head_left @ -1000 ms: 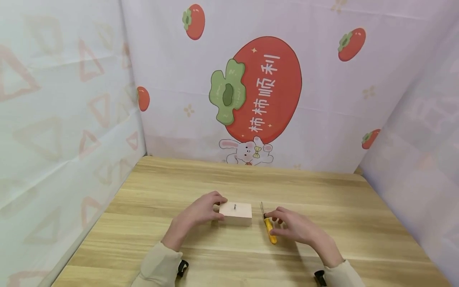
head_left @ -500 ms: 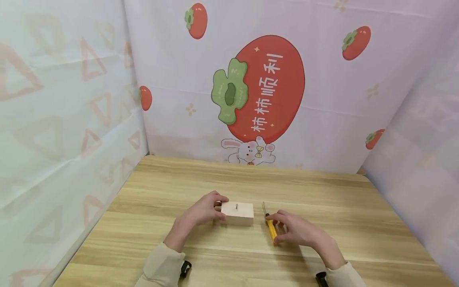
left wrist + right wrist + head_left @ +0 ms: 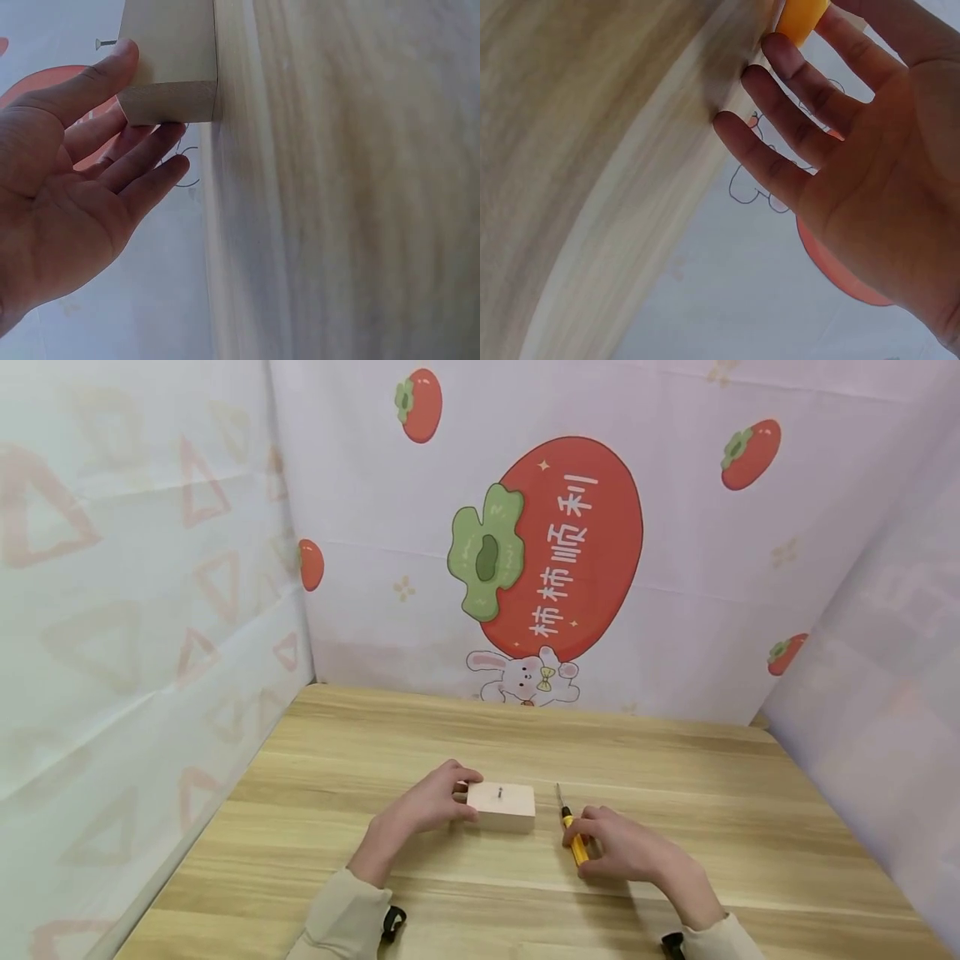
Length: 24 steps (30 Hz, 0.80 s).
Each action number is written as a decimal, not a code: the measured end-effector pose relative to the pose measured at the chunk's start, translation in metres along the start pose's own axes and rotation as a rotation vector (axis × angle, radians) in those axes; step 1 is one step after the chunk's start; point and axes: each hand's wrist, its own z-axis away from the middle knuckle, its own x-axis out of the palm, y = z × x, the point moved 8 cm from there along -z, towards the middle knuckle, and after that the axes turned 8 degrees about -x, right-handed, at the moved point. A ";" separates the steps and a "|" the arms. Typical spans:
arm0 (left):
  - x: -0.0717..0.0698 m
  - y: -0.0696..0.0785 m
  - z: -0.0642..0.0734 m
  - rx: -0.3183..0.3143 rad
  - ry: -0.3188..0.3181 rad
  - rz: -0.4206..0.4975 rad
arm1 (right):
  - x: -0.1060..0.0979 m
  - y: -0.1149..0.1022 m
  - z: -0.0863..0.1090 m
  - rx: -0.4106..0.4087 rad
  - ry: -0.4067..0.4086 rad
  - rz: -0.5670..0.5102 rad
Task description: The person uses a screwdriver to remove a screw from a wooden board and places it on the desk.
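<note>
A pale wooden block (image 3: 502, 818) lies on the table with a screw (image 3: 500, 792) standing upright in its top face. My left hand (image 3: 429, 800) holds the block by its left end, thumb on the near top edge and fingers at the far side. In the left wrist view the screw (image 3: 105, 43) sticks out past the thumb. To the right of the block is a screwdriver (image 3: 578, 847) with a yellow handle, its shaft pointing away from me. My right hand (image 3: 626, 847) pinches that handle between thumb and fingers; the right wrist view shows only part of the yellow handle (image 3: 801, 19).
The wood-grain table (image 3: 465, 910) reaches back to a cloth backdrop (image 3: 675, 635) printed with persimmons and a rabbit. Patterned cloth (image 3: 150, 635) also hangs along the left side, and more hangs at the right.
My right hand has come down nearer the screwdriver, and its thumb and fingers have closed on the handle. The left hand stays at the block. The whole view has shifted slightly.
</note>
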 end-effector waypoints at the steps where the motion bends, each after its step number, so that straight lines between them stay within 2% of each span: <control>1: 0.000 0.000 0.000 -0.002 -0.004 0.008 | 0.000 0.000 0.000 -0.003 0.000 0.000; 9: 0.000 0.002 0.002 -0.001 -0.009 0.007 | 0.000 -0.002 0.000 -0.025 0.015 -0.039; 13: 0.000 0.002 0.001 0.006 -0.008 -0.006 | -0.003 -0.005 -0.002 -0.064 0.072 -0.034; 17: 0.001 0.000 0.000 0.000 -0.012 -0.003 | -0.016 -0.016 -0.005 -0.167 0.192 0.035; 24: 0.002 -0.001 -0.002 -0.004 -0.025 0.014 | -0.046 -0.036 -0.002 -0.346 0.514 0.227</control>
